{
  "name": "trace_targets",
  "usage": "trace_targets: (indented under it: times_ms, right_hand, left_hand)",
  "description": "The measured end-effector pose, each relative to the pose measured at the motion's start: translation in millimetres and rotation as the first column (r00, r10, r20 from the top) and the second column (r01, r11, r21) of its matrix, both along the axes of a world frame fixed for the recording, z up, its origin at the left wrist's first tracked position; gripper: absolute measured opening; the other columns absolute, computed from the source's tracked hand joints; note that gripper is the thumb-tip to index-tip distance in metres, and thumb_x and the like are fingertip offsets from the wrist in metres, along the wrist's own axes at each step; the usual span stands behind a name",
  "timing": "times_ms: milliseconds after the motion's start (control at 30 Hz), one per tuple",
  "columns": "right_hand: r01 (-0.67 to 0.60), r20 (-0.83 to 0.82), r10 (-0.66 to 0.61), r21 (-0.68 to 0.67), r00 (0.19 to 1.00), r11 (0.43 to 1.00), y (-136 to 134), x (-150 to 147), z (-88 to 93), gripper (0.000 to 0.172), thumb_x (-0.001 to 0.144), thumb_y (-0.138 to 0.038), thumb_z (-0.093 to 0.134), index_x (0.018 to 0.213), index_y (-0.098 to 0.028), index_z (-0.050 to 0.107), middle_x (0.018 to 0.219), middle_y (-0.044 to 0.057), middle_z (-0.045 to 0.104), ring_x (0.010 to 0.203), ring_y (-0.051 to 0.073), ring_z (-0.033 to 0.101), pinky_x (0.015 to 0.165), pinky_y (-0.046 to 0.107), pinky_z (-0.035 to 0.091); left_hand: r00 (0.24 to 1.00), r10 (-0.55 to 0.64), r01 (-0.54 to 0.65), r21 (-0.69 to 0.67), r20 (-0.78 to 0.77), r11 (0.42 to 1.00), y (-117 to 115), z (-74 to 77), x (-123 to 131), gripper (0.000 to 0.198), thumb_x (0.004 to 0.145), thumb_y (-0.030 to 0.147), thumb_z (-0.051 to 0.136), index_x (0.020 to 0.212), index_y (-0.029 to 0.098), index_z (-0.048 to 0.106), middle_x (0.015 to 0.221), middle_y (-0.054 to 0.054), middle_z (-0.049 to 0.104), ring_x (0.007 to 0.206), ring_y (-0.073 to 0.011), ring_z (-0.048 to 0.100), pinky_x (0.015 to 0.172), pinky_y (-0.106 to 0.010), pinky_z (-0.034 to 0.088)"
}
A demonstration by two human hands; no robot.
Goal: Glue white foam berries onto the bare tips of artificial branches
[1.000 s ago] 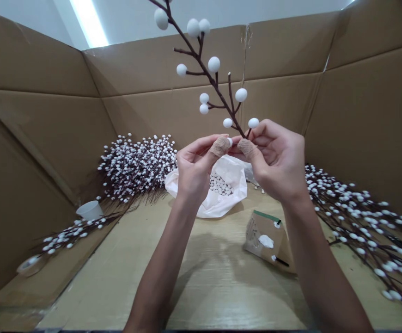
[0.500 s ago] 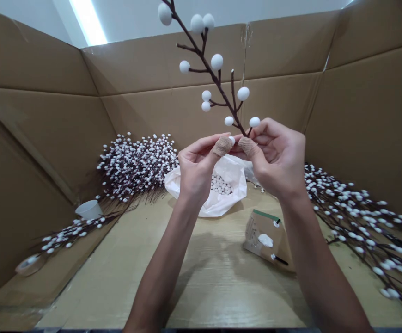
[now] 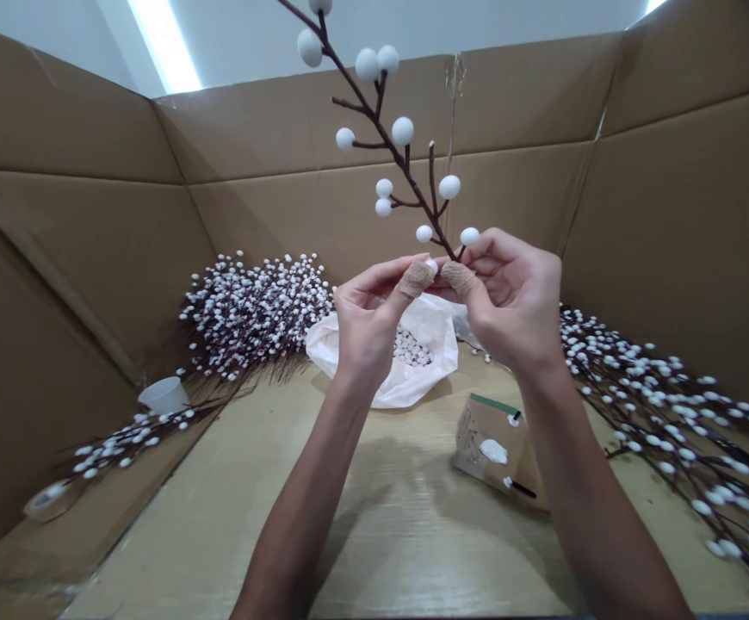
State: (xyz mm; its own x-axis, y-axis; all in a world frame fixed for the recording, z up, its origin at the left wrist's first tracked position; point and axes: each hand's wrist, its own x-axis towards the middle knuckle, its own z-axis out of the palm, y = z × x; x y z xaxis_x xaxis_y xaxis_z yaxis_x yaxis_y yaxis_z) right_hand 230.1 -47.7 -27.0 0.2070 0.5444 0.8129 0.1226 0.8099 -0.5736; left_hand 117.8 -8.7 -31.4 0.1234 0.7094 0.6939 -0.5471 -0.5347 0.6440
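— Left hand (image 3: 368,323)?

— Narrow pinch on a white bead (image 3: 431,266), bandaged thumb (image 3: 417,278) on top.

— Right hand (image 3: 516,297)?

— Tight on the branch (image 3: 406,162) base, upright, far of the bag (image 3: 380,379). Steady pressure, no twisting, branch kept still.

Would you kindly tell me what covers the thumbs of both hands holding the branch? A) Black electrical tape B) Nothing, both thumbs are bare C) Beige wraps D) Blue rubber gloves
C: a beige wrap covers the thumb of the left hand, and a second beige wrap covers the thumb of the right hand, at the artificial berry branch.
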Motion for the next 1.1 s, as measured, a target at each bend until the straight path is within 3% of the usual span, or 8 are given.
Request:
trace_targets:
  times_ms: [267, 600, 833, 1100]
  right_hand:
    - [-0.067, -0.038, 0.066, -0.038, 0.997, 0.997, -0.1, 0.3, -0.4, 0.022, 0.079, -0.029, 0.069, 0.07, -0.022, 0.05, 0.068, -0.001, 0.057, 0.07, 0.014, 0.065, 0.067, 0.029, 0.06]
    - [-0.247, -0.097, 0.234, -0.149, 0.967, 0.958, 1.5, 3.6, 0.2, 0.022, 0.074, -0.032, 0.074, 0.072, -0.019, 0.058, 0.073, 0.0, 0.065, 0.072, 0.013, 0.066, 0.072, 0.028, 0.058]
    - [-0.313, -0.14, 0.287, -0.233, 0.948, 0.921, 3.5, -6.7, -1.5, 0.03, 0.068, -0.039, 0.078, 0.07, -0.019, 0.056, 0.074, 0.003, 0.069, 0.077, 0.018, 0.069, 0.08, 0.036, 0.058]
    - [-0.267, -0.066, 0.259, -0.263, 0.964, 0.927, 6.3, -24.9, -9.0, 0.03, 0.069, -0.04, 0.076, 0.069, -0.019, 0.055, 0.072, 0.003, 0.067, 0.073, 0.017, 0.067, 0.074, 0.034, 0.056]
  left_hand:
    - [0.999, -0.01, 0.009, -0.015, -0.04, 1.0, -3.4, 2.6, -4.8, 0.012, 0.068, 0.026, 0.079, 0.079, 0.021, 0.075, 0.085, -0.004, 0.076, 0.083, -0.0164, 0.071, 0.085, -0.031, 0.055]
    - [0.985, -0.08, 0.071, -0.068, -0.15, 0.995, -5.3, 14.3, -26.6, 0.017, 0.068, 0.027, 0.078, 0.084, 0.02, 0.075, 0.086, -0.007, 0.075, 0.082, -0.0163, 0.069, 0.078, -0.026, 0.054]
    - [0.974, 0.009, -0.011, -0.006, -0.225, 1.0, -6.7, 23.1, -45.9, 0.023, 0.072, 0.03, 0.074, 0.094, 0.021, 0.074, 0.097, -0.007, 0.073, 0.083, -0.0161, 0.067, 0.076, -0.026, 0.053]
    - [0.999, 0.003, -0.007, -0.088, -0.046, 0.996, -14.1, 26.7, -43.8, 0.013, 0.071, 0.03, 0.072, 0.079, 0.02, 0.074, 0.086, -0.004, 0.07, 0.073, -0.0124, 0.063, 0.067, -0.025, 0.05]
